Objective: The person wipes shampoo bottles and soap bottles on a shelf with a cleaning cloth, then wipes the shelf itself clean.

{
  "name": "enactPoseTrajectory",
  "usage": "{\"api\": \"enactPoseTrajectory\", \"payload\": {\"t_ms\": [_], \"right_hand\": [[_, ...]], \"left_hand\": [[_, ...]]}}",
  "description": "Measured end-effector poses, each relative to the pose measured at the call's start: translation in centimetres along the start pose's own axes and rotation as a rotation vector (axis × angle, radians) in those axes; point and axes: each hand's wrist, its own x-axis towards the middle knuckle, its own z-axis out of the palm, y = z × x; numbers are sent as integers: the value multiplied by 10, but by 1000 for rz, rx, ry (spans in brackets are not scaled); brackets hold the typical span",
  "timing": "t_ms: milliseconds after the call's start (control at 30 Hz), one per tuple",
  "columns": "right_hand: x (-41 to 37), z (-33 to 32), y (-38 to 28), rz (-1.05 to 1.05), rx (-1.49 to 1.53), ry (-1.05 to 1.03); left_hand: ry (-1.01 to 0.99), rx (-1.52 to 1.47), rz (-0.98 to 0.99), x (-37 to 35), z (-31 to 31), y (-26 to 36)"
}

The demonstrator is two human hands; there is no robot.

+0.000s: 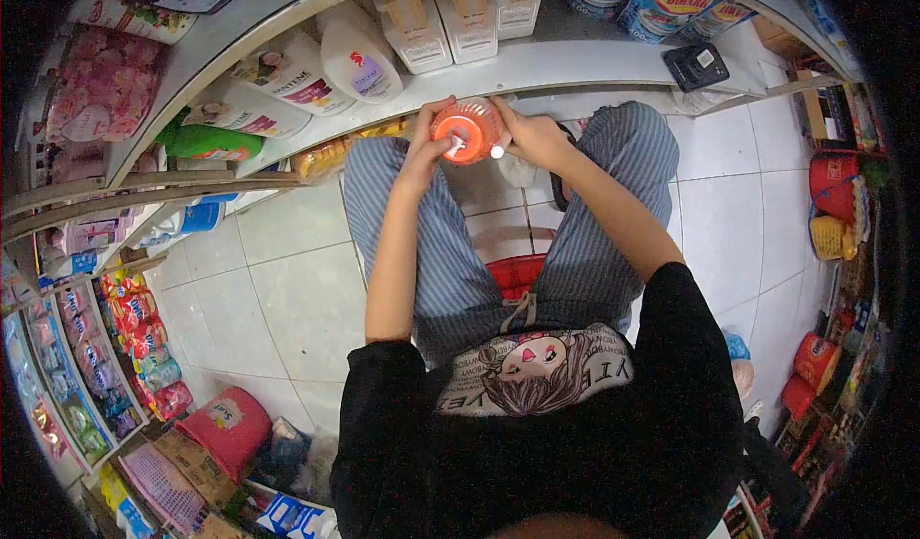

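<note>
An orange, ribbed, round container is held up in front of the lower shelf, its round orange end turned towards me. My left hand is closed around its left side, with the thumb pressed on that end beside a small white patch. My right hand is closed at the container's right side, fingers against its edge. A thin white-ended rod sticks out below the right thumb; its kind is not clear. Both hands are above my parted knees.
Pantene bottles, a white bottle with a purple label and clear-white boxes stand on the shelf. A black device lies at its right. I sit low on a red seat; a pink bucket stands behind left.
</note>
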Motion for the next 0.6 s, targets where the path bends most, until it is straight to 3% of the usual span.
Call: {"api": "enactPoseTrajectory", "payload": {"t_ms": [600], "right_hand": [[2, -5, -6, -3, -33, -79]], "left_hand": [[136, 120, 20, 6, -12, -15]]}}
